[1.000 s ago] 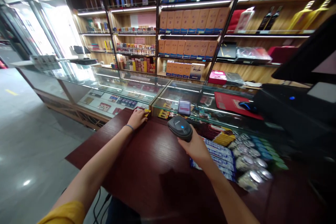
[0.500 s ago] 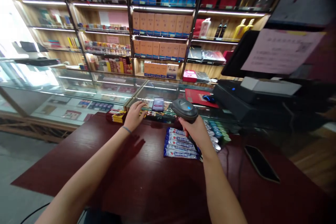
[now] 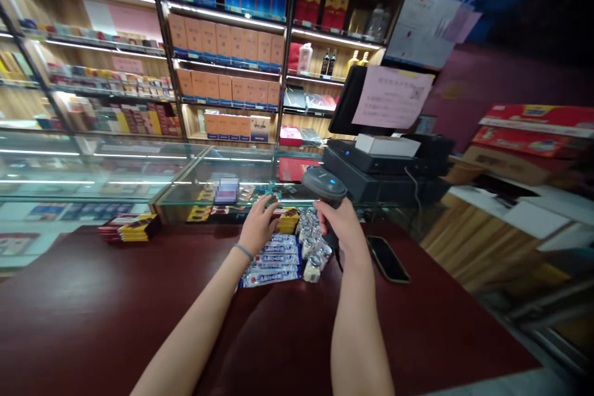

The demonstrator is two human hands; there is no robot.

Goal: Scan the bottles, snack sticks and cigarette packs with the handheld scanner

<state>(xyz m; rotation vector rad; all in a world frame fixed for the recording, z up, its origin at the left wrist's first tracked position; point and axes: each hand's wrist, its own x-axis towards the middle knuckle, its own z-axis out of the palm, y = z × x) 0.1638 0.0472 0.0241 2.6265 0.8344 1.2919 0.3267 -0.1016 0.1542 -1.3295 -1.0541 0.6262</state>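
Observation:
My right hand (image 3: 342,221) is wrapped round the handle of a black barcode scanner (image 3: 325,184), whose head shows a small blue light and faces away from me. Fingers stretched forward, my left hand (image 3: 260,223) hovers over or rests by a yellow stack of flat packets (image 3: 286,221); whether it touches them I cannot tell. Below it lie several blue-and-white long sachets (image 3: 273,266) in a row. Small clear jars with silvery lids (image 3: 312,267) stand just right of the sachets. Another pile of yellow and red packets (image 3: 130,227) sits at the left.
A black phone (image 3: 388,258) lies on the dark red table (image 3: 417,334), right of my right arm. Behind runs a glass counter (image 3: 185,182) with another phone (image 3: 226,190) on it. A monitor with a pink sheet (image 3: 392,96) stands at the right, and stocked shelves line the back wall.
My view has turned to the right. My left hand has left the pile of packets at the left and moved right, over the sachets. My right hand still holds the barcode scanner.

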